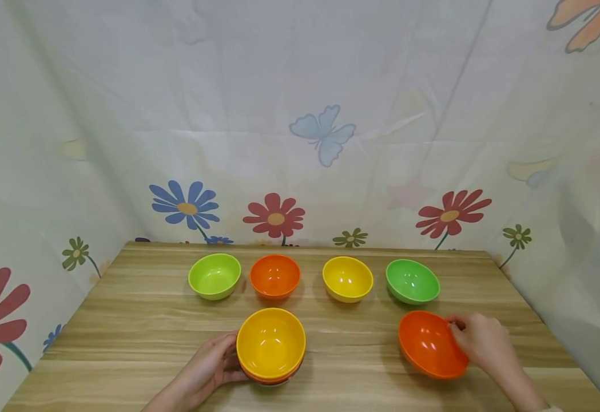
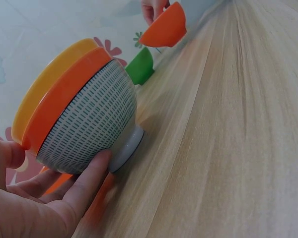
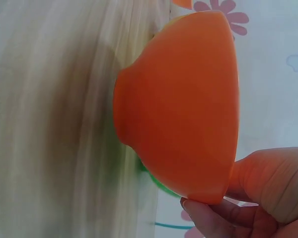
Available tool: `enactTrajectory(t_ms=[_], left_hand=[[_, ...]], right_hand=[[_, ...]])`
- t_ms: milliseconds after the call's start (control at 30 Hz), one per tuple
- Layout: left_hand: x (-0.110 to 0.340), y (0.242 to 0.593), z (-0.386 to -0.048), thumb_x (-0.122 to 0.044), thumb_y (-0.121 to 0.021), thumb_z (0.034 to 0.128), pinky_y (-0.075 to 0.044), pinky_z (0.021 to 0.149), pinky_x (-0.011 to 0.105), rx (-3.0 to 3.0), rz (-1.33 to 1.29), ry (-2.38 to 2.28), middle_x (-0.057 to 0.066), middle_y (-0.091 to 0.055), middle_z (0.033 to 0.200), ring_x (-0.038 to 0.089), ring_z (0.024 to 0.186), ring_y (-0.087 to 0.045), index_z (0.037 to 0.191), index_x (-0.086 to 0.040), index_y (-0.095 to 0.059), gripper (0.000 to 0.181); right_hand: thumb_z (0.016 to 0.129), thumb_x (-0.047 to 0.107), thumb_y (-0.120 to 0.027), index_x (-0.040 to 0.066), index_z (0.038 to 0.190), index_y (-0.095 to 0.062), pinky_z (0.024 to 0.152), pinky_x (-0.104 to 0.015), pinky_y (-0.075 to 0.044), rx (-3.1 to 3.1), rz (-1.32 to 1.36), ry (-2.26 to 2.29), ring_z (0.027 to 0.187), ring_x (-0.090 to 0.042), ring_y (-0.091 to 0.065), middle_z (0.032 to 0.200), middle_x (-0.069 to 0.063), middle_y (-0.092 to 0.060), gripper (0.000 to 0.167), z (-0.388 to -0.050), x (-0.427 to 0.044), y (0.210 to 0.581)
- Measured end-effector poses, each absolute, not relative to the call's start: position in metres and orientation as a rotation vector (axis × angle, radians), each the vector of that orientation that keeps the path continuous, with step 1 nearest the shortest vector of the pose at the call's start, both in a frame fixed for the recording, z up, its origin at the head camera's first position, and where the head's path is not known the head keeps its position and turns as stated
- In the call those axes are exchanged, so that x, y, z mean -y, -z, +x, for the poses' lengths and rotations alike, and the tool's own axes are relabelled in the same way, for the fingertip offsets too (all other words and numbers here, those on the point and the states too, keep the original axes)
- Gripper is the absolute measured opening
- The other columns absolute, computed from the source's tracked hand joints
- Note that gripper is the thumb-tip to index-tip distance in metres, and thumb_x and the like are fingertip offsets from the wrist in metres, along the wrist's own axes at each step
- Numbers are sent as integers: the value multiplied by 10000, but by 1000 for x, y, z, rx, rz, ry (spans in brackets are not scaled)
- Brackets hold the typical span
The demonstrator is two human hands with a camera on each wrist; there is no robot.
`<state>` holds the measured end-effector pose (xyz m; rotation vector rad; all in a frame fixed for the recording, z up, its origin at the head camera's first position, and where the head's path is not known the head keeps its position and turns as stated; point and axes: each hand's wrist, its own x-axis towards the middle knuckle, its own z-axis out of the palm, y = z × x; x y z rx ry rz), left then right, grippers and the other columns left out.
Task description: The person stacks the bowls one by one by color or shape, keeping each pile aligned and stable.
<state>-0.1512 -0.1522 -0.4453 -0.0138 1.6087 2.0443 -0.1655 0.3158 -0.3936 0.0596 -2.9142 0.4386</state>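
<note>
My left hand (image 1: 208, 366) holds a stack of bowls from its left side: a yellow bowl (image 1: 271, 342) on top, an orange bowl (image 2: 64, 94) under it and a white bowl with green dashes (image 2: 92, 116) at the bottom. In the left wrist view the fingers lie against the patterned bowl, with the thumb near the upper rims. My right hand (image 1: 485, 344) pinches the right rim of a larger orange bowl (image 1: 430, 344), which is tilted and held off the table in the wrist views.
Across the back of the wooden table (image 1: 140, 320) stand a lime bowl (image 1: 214, 276), an orange bowl (image 1: 275, 277), a yellow bowl (image 1: 348, 279) and a green bowl (image 1: 412, 281). A flowered cloth (image 1: 227, 143) hangs behind.
</note>
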Motion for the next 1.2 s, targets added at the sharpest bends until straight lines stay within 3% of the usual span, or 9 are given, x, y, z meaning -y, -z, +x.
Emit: enactTrajectory(t_ms=[267, 500, 700, 900, 1200], left_hand=[[152, 446, -152, -332, -321, 1004, -512, 859, 448, -1611, -19, -2044, 144, -506, 1322, 194, 1037, -575, 1384, 40, -332, 532], [153, 447, -152, -343, -346, 996, -518, 849, 433, -1617, -15, -2050, 121, -533, 1294, 186, 1022, -579, 1368, 29, -368, 526], [153, 448, -151, -344, -373, 987, -517, 849, 439, -1615, 1, -2066, 126, -531, 1295, 193, 1027, -577, 1368, 29, -367, 532], [152, 448, -151, -342, -378, 985, -516, 849, 441, -1621, 0, -2070, 144, -510, 1312, 196, 1026, -576, 1374, 33, -353, 541], [154, 450, -150, -325, -391, 979, -515, 850, 446, -1618, 22, -2087, 158, -513, 1303, 205, 1017, -584, 1363, 55, -351, 542]], right_hand=[[769, 31, -622, 43, 815, -724, 432, -273, -364, 2833, 196, -386, 497, -142, -457, 681, -61, -656, 113, -175, -301, 385], [771, 5, -642, 4, 834, -717, 460, -286, -464, 2861, 260, -373, 538, -155, -525, 726, -94, -672, 97, -187, -284, 374], [778, 3, -633, 12, 845, -712, 437, -229, -415, 2847, 312, -402, 515, -131, -471, 717, -76, -660, 104, -194, -267, 367], [786, -3, -637, 1, 859, -710, 505, -268, -515, 2857, 350, -456, 570, -143, -527, 753, -86, -668, 104, -200, -251, 362], [789, 21, -650, 20, 869, -727, 535, -286, -528, 2847, 393, -449, 591, -146, -550, 756, -75, -679, 111, -212, -229, 354]])
